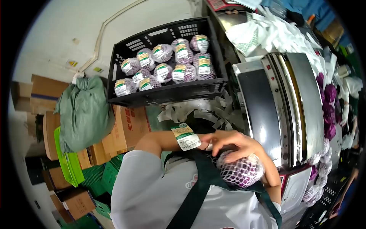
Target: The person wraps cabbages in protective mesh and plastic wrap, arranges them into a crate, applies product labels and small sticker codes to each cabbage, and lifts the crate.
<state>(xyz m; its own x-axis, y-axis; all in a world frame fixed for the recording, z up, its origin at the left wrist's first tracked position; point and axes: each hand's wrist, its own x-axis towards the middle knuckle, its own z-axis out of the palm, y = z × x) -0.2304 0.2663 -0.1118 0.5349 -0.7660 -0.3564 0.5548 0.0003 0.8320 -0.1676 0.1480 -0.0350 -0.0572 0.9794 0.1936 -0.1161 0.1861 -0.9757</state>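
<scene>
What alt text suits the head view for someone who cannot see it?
The right hand touches a netted purple bundle; a label shows by the left hand. Beyond, a black crate holds labelled netted bundles, with a metal machine to its right.

Person wears light grey short-sleeved shirt (141, 183), small pinkish print at chest. Dark green apron (190, 200), straps over shirt.

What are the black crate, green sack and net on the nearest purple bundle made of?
Black crate: rigid plastic by its look, semi-matte; grid vents in the walls.
Green sack: soft plastic, film or woven unclear; creases, slight sheen.
Net: white, probably plastic or foam mesh; open cells stretched round the curve.
</scene>
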